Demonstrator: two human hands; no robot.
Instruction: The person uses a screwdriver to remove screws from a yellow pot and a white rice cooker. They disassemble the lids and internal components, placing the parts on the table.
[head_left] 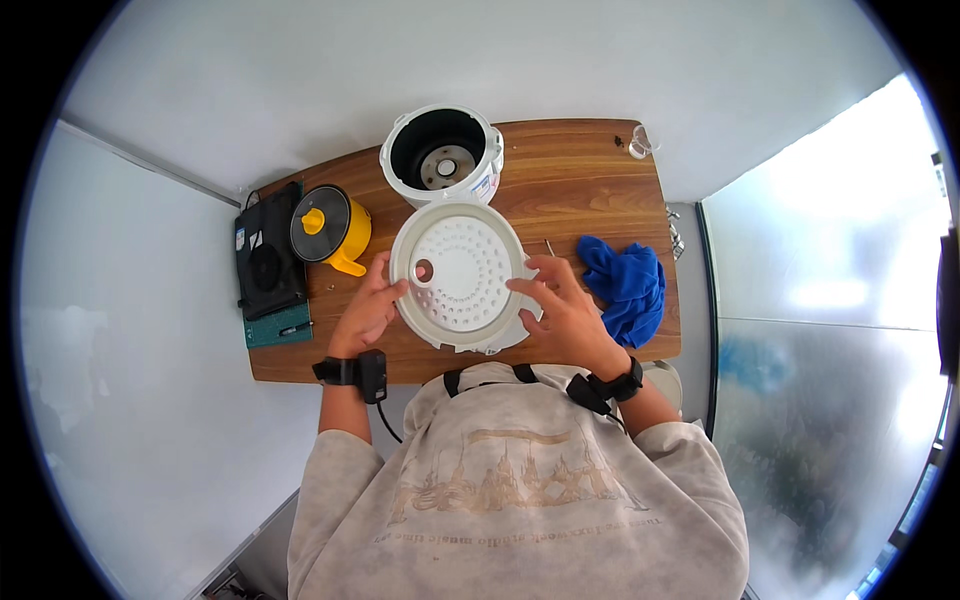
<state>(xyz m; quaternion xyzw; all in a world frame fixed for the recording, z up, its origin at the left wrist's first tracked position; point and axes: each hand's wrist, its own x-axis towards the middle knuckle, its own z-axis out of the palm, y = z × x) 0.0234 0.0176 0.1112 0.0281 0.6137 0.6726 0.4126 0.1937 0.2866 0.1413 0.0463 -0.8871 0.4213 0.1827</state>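
A round white rice cooker lid (pixel 462 262), its dimpled inner side up and a round hole at its left, is between my hands. My left hand (pixel 369 308) grips its left rim, with the thumb on top. At the right edge, the bent fingers of my right hand (pixel 565 312) reach over the rim and hold that side. Part of its fingers are hidden by the lid. Just beyond the lid stands the white rice cooker body (pixel 442 160), uncovered, its dark inside and round heating plate showing.
A yellow pot (pixel 343 235) with a dark lid stands on the left of the wooden table (pixel 570 165), beside a black flat appliance (pixel 268 250) and a green mat (pixel 275 328). On the right lies a crumpled blue cloth (pixel 628 290). A small clear cup (pixel 640 146) is far right.
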